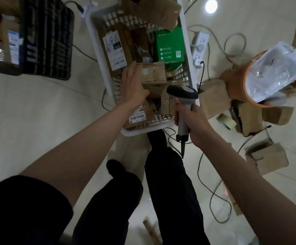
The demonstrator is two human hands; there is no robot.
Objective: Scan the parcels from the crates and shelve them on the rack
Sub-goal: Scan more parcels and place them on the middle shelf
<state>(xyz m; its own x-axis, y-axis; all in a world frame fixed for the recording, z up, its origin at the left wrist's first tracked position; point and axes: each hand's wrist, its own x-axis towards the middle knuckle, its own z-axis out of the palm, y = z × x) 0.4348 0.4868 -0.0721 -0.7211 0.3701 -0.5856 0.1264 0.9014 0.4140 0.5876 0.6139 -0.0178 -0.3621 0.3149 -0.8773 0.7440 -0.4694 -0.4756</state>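
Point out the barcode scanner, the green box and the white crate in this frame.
barcode scanner (182, 94), head view, on the dark top of its head.
green box (169, 45), head view, on its printed top face.
white crate (185, 41), head view, on its right rim.

I can't see the fingertips of my left hand (134, 85); they drop behind a small tape-wrapped brown cardboard parcel (153, 75) in the white slotted plastic crate (186, 55). The printed white shipping label (138, 117) on the nearest parcel is too blurred to read. The black slatted plastic crate (46, 38) runs off the top edge.
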